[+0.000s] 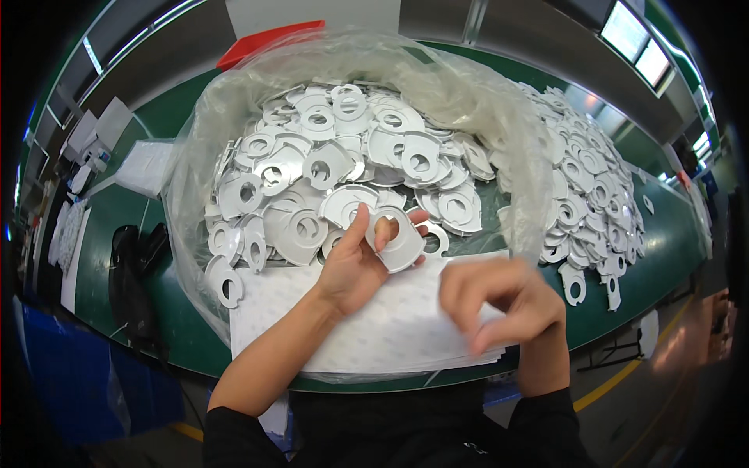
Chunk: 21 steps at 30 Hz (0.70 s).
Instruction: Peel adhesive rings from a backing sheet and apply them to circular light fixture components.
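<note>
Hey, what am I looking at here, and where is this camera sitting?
The single picture comes from a wide-angle camera on a person's head, looking down, so straight edges bend. No machine: two bare hands. The left hand pinches one white plastic disc with a hole. The right hand, blurred, hovers over a stack of white sheets; whether it holds anything is unclear. A clear bag on the green table holds many such discs; a loose pile lies right.

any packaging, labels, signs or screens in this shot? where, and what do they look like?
Clear plastic bag: centre of the green table, open, crumpled, holding white plastic discs.
Red flat box or lid: behind the bag, top centre.
Bright panels: upper right, rectangular, white; screens or windows, cannot tell.
No labels or signs visible.
</note>
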### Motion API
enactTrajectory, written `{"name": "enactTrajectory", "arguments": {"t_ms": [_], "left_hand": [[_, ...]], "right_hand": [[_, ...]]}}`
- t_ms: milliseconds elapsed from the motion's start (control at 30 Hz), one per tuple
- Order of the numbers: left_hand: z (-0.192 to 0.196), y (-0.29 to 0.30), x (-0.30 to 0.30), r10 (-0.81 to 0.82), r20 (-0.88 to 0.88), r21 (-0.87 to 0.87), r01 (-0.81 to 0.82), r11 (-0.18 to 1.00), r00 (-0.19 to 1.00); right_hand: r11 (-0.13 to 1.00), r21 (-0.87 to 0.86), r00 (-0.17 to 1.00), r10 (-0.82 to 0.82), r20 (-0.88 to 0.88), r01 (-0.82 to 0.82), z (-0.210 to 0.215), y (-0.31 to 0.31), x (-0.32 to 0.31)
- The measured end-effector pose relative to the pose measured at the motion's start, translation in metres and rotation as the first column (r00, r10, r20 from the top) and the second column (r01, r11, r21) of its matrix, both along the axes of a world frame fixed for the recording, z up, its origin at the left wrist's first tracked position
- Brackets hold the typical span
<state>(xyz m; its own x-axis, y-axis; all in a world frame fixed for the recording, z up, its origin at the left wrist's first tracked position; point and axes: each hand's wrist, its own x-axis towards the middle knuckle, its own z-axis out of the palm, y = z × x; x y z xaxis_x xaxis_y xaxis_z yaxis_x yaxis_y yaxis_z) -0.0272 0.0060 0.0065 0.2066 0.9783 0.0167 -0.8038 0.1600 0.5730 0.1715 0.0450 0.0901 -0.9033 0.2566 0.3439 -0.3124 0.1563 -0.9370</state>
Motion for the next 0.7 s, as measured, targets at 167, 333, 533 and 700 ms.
{"name": "enactTrajectory", "arguments": {"t_ms": [167,333,533,700], "left_hand": [[0.012,-0.004,0.001,-0.105,-0.115,-0.214,0.079,0.974,0.988],[0.003,-0.003,0.001,-0.158,-0.191,-0.230,0.112,0.967,0.969],[0.004,-0.004,0.002,-0.127,-0.192,-0.213,0.085,0.973,0.973],[0.002,-0.003,0.002,-0.121,-0.180,-0.225,0.079,0.971,0.976]], "right_hand": [[0.793,-0.267,0.836,-0.530,0.141,0.547,-0.021,0.014,-0.008],[0.774,-0.217,0.803,-0.560,0.202,0.594,-0.053,0.010,-0.032],[0.768,-0.200,0.790,-0.564,0.239,0.609,-0.069,0.013,-0.038],[0.774,-0.188,0.789,-0.548,0.277,0.604,-0.070,0.012,-0.040]]}}
